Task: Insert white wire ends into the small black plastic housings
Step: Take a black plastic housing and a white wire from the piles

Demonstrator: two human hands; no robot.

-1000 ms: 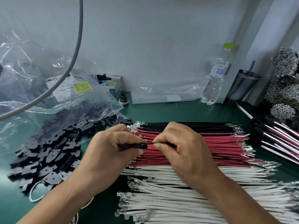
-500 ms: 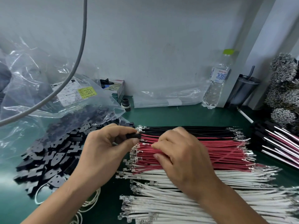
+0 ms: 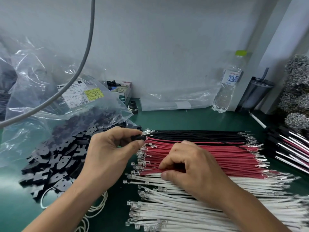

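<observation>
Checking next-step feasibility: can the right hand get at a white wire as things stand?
Probably yes: the right hand rests over the red wires, fingertips beside the white wires, which lie uncovered.

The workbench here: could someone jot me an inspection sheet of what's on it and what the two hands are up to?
Surface: green mat, largely covered.
Job's things: white wires stacked nearest; red wires and black wires behind; loose black housings spilling from a plastic bag.
Clutter: water bottle, dark tumbler, small box by the wall.
Hands: left hand pinches a small black housing with a black wire trailing out of it; right hand rests on the red wires, fingers curled, pinching at one.
Cables: grey cable hangs across upper left.
Surroundings: pale wall; bundled wires and grey clumps at right.
</observation>
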